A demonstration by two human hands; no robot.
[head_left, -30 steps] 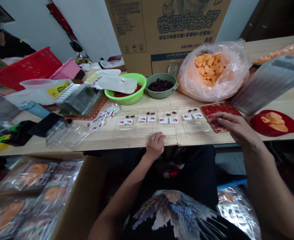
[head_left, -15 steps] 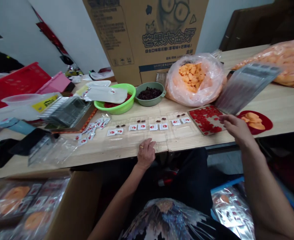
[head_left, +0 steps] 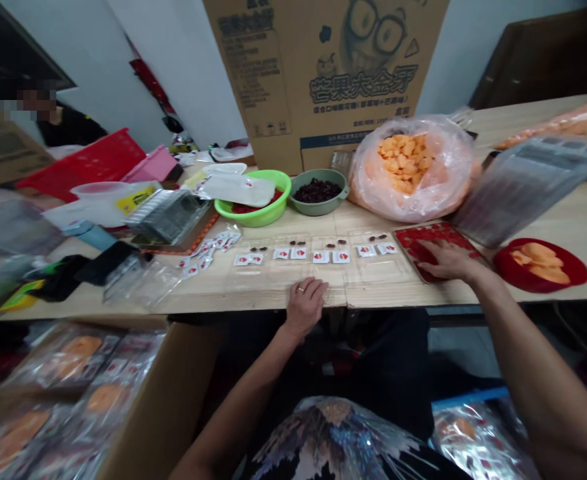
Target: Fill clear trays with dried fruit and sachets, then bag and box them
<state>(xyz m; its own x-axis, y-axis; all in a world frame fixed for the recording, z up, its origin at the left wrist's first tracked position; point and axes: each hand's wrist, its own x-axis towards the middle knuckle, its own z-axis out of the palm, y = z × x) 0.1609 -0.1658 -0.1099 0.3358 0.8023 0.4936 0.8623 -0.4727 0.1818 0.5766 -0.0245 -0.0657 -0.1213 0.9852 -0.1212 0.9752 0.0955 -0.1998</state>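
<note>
My left hand (head_left: 306, 307) rests at the table's front edge, fingers slightly curled and spread, holding nothing visible. Over the flat tray of red pieces (head_left: 436, 239) lies my right hand (head_left: 446, 260), fingers stretched out and touching the pieces. Left of that tray, several clear plastic trays (head_left: 323, 275) stand in a row, with white-and-red packets (head_left: 332, 257) and small dark pieces (head_left: 336, 244) in them. A red bowl (head_left: 573, 270) right of my right hand contains orange pieces (head_left: 540, 257).
Behind the trays are a green basin (head_left: 268, 215), a grey-green bowl of dark pieces (head_left: 318, 193) and a bag of orange pieces (head_left: 416, 187). Stacked clear trays (head_left: 528, 187) lean at right. Loose packets (head_left: 208, 253) lie left. An open carton (head_left: 173, 393) stands below. A person (head_left: 63, 120) is at far left.
My right hand has moved left and down onto the tray of red pieces, its fingers spreading. My left hand stays at the table edge. The whole view has shifted.
</note>
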